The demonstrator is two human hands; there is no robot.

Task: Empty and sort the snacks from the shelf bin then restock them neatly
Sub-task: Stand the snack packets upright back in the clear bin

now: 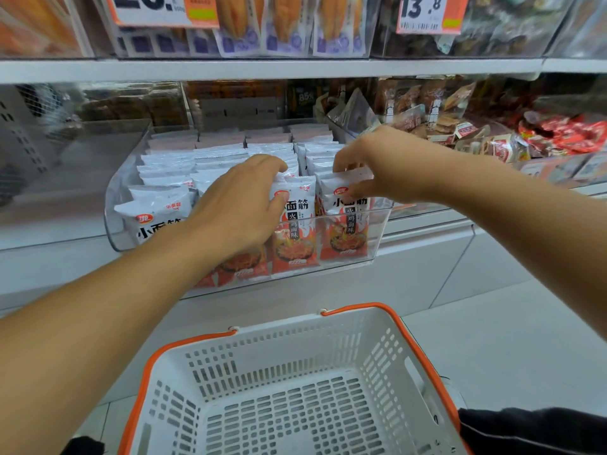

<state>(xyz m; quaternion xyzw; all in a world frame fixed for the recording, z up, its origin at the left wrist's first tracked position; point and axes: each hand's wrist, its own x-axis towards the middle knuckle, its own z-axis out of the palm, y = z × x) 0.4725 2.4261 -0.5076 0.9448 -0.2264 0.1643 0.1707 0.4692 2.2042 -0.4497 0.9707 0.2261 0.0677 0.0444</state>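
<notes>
A shop shelf point(262, 71) of white metal runs across the scene, with two orange price tags point(427, 14) hanging above it. On the shelf sits one clear plastic bin point(377, 231), packed with four rows of white-and-orange snack packets point(164, 208) standing upright (too many in each row to count). The left hand point(239, 205) lies over the second and third rows, its fingers curled round the top of the near packet point(297, 224) in the third row. The right hand point(377, 169) pinches the top of the front packet point(345, 231) in the right row. To the right, another bin point(558, 165) holds mixed red and brown snacks. Near, below the shelf, one white basket point(295, 389) with orange handles holds nothing.
</notes>
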